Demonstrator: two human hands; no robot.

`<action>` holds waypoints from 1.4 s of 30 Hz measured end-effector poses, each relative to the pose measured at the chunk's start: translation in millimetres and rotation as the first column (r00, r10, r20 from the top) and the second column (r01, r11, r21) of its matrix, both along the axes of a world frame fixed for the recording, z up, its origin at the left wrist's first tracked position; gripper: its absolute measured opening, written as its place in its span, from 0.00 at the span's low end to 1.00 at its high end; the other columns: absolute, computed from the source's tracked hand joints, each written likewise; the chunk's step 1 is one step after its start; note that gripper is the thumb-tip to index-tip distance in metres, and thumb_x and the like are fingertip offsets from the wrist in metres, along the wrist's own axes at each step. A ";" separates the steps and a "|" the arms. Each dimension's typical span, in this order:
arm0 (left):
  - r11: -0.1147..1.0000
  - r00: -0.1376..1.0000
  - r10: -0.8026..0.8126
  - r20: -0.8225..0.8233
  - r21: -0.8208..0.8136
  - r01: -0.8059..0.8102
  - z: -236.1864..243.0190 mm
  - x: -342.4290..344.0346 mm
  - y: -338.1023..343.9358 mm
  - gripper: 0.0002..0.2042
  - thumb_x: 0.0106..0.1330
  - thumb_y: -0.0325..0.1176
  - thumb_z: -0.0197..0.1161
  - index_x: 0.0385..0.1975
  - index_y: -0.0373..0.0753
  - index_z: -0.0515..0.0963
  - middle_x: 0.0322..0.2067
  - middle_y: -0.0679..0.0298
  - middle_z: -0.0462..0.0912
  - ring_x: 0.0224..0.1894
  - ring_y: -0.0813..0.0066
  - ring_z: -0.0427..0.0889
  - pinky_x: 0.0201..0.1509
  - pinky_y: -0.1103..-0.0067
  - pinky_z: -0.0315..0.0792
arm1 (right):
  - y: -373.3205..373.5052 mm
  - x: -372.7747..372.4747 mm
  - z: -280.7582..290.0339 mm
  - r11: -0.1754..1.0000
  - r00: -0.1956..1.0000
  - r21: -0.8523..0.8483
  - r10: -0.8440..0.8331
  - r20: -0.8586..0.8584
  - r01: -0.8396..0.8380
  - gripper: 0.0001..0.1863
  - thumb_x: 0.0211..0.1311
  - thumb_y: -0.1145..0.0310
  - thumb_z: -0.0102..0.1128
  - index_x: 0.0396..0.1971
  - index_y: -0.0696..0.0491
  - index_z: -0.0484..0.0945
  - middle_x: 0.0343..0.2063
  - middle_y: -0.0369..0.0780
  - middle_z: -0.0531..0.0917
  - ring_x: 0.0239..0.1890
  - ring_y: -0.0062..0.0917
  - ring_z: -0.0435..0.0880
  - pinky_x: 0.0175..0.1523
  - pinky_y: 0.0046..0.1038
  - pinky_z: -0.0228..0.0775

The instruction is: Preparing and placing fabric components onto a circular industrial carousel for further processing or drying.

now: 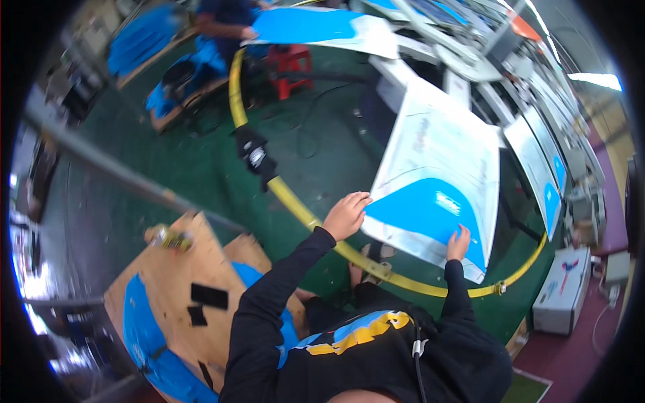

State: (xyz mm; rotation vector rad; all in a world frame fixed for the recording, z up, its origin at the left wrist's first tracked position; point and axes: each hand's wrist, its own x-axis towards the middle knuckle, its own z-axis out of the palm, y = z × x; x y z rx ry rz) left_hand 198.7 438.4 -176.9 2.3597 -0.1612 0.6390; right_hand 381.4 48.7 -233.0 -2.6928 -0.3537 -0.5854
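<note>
In front of me a white board (437, 144) is tilted on a machine arm, with a blue fabric panel (416, 205) lying over its near part. The panel has a curved upper edge and a small white printed patch. At the panel's left corner, my left hand (346, 216) has its fingers closed together on the blue edge. My right hand (459, 243) rests on the panel nearer its right end, fingers stretched out and apart. No tool shows in either hand.
A yellow ring rail (295, 205) curves between me and the board. Left of me stands a wooden table (178, 269) with blue pieces, black patches and a tape roll (169, 238). Across the rail, another person (225, 20) is at a second board (376, 33); a red stool (290, 67) is near.
</note>
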 end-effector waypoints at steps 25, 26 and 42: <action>0.227 0.974 -0.003 -0.228 -0.948 -0.222 75.2 67.6 -207.7 0.14 0.64 0.32 0.58 0.48 0.38 0.72 0.41 0.66 0.76 0.47 0.81 0.73 0.51 0.81 0.68 | 104.0 -10.8 161.7 0.233 0.388 0.826 0.922 -0.019 -0.514 0.08 0.62 0.73 0.60 0.36 0.57 0.69 0.33 0.36 0.72 0.38 0.21 0.70 0.48 0.22 0.62; 0.138 0.980 0.135 -0.146 -0.977 -0.165 105.6 50.4 -208.4 0.18 0.62 0.29 0.55 0.53 0.36 0.71 0.45 0.65 0.75 0.51 0.78 0.71 0.56 0.79 0.66 | 117.0 -32.5 174.2 0.165 0.305 0.823 0.952 0.011 -0.544 0.08 0.63 0.72 0.59 0.35 0.56 0.69 0.34 0.36 0.72 0.39 0.20 0.69 0.49 0.21 0.61; -0.471 -0.223 0.873 -0.434 -0.868 -0.157 109.1 -441.1 -369.7 0.10 0.66 0.34 0.58 0.44 0.39 0.75 0.37 0.71 0.74 0.41 0.83 0.73 0.43 0.83 0.68 | 241.3 -279.3 226.2 0.236 -0.752 0.966 0.617 -0.231 -0.103 0.07 0.65 0.71 0.57 0.36 0.52 0.68 0.33 0.33 0.74 0.36 0.16 0.73 0.43 0.20 0.66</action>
